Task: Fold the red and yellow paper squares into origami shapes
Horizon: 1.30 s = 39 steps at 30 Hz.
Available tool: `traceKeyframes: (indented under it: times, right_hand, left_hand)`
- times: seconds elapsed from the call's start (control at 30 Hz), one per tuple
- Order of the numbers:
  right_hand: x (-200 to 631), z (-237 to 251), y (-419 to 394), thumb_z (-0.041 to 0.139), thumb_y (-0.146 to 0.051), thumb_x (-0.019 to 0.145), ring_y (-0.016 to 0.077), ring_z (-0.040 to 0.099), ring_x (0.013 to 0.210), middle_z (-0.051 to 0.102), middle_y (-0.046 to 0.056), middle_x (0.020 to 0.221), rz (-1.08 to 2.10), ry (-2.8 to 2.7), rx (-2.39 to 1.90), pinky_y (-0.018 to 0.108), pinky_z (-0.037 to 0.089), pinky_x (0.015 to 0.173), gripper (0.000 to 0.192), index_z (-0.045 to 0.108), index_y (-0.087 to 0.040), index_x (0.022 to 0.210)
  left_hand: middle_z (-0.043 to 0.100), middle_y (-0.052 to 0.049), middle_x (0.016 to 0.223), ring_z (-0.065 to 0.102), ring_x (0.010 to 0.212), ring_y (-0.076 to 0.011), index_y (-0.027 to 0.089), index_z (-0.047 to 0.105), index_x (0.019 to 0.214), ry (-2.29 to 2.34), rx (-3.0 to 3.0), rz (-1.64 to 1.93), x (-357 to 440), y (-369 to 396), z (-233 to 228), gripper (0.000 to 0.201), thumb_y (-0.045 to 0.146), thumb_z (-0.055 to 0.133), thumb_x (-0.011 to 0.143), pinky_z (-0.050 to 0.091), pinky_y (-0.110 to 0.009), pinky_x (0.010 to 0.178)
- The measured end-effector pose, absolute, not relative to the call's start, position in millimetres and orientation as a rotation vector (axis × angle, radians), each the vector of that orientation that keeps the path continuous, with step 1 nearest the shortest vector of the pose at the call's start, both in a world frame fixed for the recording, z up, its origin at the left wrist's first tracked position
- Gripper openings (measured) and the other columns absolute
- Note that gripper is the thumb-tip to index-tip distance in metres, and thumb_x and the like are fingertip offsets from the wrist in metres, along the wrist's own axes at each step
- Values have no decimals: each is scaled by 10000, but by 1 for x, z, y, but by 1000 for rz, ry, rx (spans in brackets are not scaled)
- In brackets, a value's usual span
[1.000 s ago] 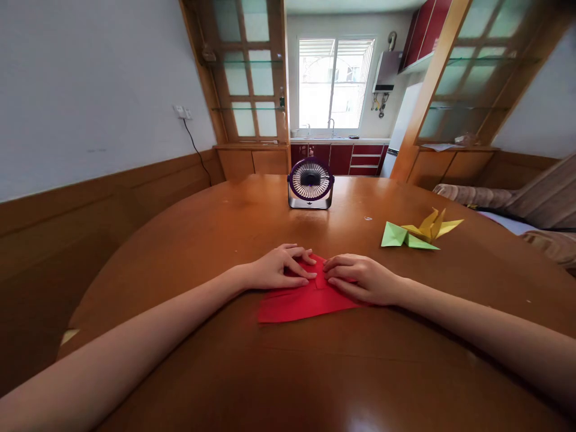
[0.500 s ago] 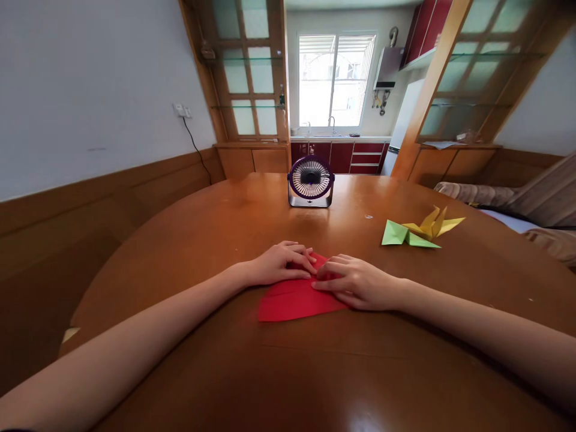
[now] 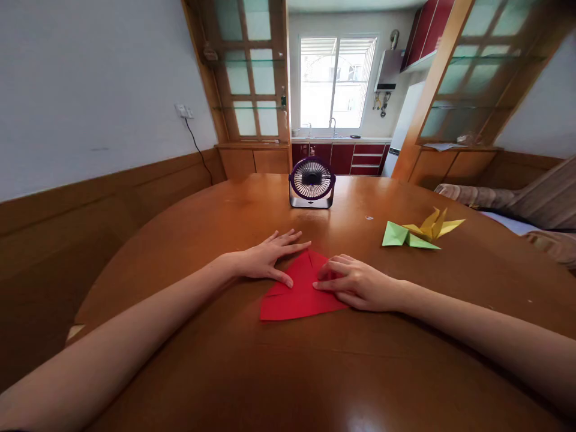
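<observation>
A sheet of red origami paper [image 3: 294,300] lies folded on the wooden table, with crease lines near its top corner and left side. My left hand [image 3: 270,255] is open, fingers spread over the upper left edge, its thumb resting on the paper. On the right part of the sheet, my right hand [image 3: 355,281] is closed, its curled fingertips pressing on the red paper and its lower edge against the right corner. Those fingers and the palm hide part of the sheet's right side.
A folded green paper piece [image 3: 396,234] and a yellow paper crane [image 3: 434,227] sit on the table to the right. Beyond the paper stands a small purple fan [image 3: 311,180]. The round wooden table [image 3: 216,360] curves away at the left.
My left hand has moved left, away from the right fingertips, and its fingers have spread, uncovering the paper's middle and top. My right hand has stayed in nearly the same place.
</observation>
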State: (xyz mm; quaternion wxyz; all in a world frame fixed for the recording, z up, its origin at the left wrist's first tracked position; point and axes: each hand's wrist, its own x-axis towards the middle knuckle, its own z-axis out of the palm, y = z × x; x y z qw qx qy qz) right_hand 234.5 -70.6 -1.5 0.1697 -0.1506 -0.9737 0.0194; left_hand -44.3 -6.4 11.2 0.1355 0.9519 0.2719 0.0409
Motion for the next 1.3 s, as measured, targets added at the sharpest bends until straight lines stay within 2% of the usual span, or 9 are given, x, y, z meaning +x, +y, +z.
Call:
traceKeyframes:
  times: [0.17,0.47,0.77,0.97,1.23,1.3]
  right_hand:
    - [235,-2,-71,433,-183,946,212,510,956,596,117,1107,54,-2758,-424,411,429,902,360,616,-189,1256]
    - [235,-2,-71,435,-177,946,211,517,967,591,118,1104,58,-2757,-420,403,424,903,379,586,-203,1292]
    - [236,-4,-70,431,-192,951,213,517,980,596,120,1110,74,-2747,-430,414,427,918,347,626,-189,1238]
    - [236,-4,-70,428,-185,950,213,521,999,591,125,1115,68,-2754,-425,418,427,919,349,620,-190,1241]
    - [235,-3,-70,435,-175,938,213,519,982,595,120,1109,80,-2748,-423,410,426,906,346,631,-188,1223]
    - [235,-3,-70,438,-173,937,213,517,984,592,121,1109,78,-2752,-421,409,425,908,347,629,-184,1226]
  left_hand:
    - [-22,-131,1594,-54,1461,-350,309,54,1526,897,2763,-41,-51,-11,22,1014,669,619,764,10,-609,1131]
    - [-57,-134,1586,-67,1452,-366,325,-10,1518,1032,2765,-190,-68,-12,26,1125,723,640,691,11,-637,1117]
    - [-53,-156,1578,-47,1444,-395,328,18,1518,1130,2657,-307,-76,-19,37,1157,758,644,645,40,-678,1091]
    - [-77,-153,1576,-82,1444,-375,315,5,1520,1142,2582,-393,-75,-21,41,1170,751,649,646,37,-658,1105]
    - [-136,-152,1565,-112,1433,-400,295,-44,1518,1141,2534,-500,-81,-20,49,1265,731,703,594,41,-646,1112]
    - [-105,-143,1576,-82,1441,-399,294,-31,1522,1120,2531,-459,-82,-19,48,1242,729,694,612,57,-635,1119]
